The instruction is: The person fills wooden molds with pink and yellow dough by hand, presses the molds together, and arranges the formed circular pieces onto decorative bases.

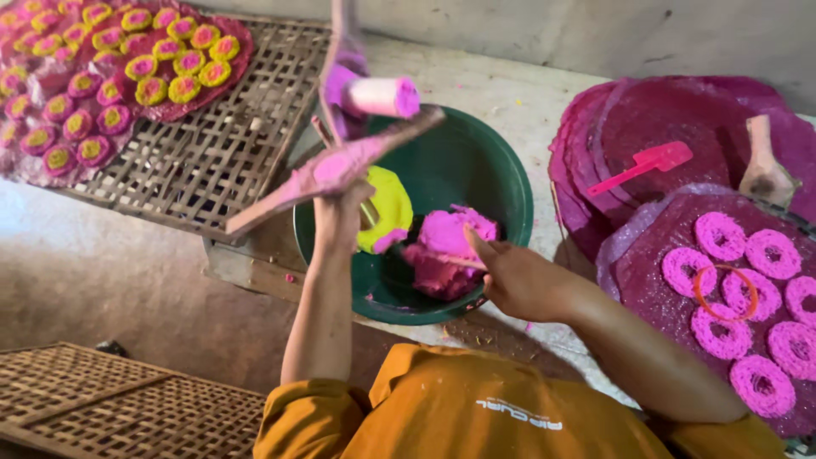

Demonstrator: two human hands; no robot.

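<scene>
Above the green basin (501, 183), the left hand (340, 217) holds the press (336, 166).

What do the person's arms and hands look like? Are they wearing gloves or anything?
No gloves: the left hand and right hand are bare, and so are both forearms. The orange shirt has sleeves pushed up to about the elbows, bunched in folds. No rings, watch or bracelets show.
</scene>
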